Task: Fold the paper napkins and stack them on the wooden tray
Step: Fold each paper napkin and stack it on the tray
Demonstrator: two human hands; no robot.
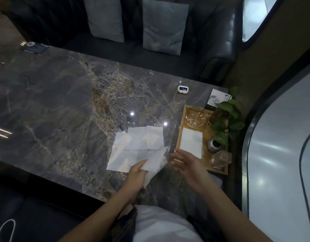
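Left hand: the left hand pinches a loose white paper napkin between thumb and fingers, lifted just above the near edge of the table; the sheet hangs crumpled, one corner drooping toward the person's lap.
Right hand: the right hand is spread, fingers apart and grasping nothing, palm turned toward the held napkin, hovering beside the near left corner of the tray.
Unfolded napkins: several flat white paper napkins lie overlapping on the dark grey veined marble table, just beyond the left hand.
Folded napkin: one white folded napkin rests flat on the rectangular light wooden tray, in its near left part.
Tray contents: a clear glass ashtray sits at the far end; a small round silver vase and a clear faceted glass vessel stand along the right side, with a green leafy plant leaning over them.
Beyond the tray: a small white device with a dark screen and a printed white card are on the table.
Background: two grey-blue cushions lean on a dark sofa.
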